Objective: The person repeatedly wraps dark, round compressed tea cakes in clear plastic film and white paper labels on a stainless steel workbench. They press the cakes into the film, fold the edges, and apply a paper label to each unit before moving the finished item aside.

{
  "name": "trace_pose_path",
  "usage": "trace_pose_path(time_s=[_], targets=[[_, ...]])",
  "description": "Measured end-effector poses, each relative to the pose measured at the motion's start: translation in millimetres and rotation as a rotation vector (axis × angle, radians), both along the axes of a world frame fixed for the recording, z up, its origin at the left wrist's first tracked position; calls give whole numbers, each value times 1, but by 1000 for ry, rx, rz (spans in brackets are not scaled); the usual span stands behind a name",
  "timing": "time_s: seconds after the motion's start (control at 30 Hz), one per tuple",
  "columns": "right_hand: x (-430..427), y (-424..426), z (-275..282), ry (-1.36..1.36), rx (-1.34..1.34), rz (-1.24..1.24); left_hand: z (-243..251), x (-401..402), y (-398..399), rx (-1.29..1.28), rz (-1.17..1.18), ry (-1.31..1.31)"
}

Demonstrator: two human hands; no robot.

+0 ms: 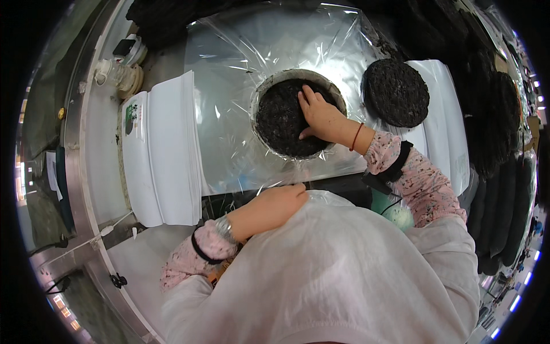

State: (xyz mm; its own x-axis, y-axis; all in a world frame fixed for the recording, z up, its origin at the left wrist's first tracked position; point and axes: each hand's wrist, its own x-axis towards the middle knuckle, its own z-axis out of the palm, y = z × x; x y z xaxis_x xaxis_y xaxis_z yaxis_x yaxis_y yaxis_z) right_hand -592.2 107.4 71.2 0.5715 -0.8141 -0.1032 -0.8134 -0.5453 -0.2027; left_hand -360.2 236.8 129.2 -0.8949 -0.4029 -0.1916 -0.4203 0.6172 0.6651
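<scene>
A round dark cake (279, 116) of matted fibrous stuff, apparently dried seaweed, sits inside a pale ring-shaped mould (257, 92). My right hand (320, 114) lies on top of this cake, thumb and fingers spread, holding nothing. Clear plastic film (232, 103) stretches around and beneath the mould in shiny creases. Close to my body, my left hand (275, 208) pinches the film's near edge, which is pulled into folds toward the fingers. A second dark round cake (396, 93) rests to the right of the mould, partly on a white stack.
Flat white bags (172, 150) are stacked at left, the top one bearing print. More white bags (442, 116) lie at right. A glass jar (118, 75) stands at the far left. Dark fibrous heaps (472, 103) crowd the right side. A metal table edge (77, 172) runs along the left.
</scene>
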Motion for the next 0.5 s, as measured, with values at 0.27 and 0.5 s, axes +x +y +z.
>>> trace_pose_path(time_s=[0.27, 0.5], targets=[[24, -6, 10, -40, -164, 36, 17, -2, -136, -853, 1072, 421], [27, -4, -11, -51, -342, 73, -25, 54, -168, -39, 1474, 109]])
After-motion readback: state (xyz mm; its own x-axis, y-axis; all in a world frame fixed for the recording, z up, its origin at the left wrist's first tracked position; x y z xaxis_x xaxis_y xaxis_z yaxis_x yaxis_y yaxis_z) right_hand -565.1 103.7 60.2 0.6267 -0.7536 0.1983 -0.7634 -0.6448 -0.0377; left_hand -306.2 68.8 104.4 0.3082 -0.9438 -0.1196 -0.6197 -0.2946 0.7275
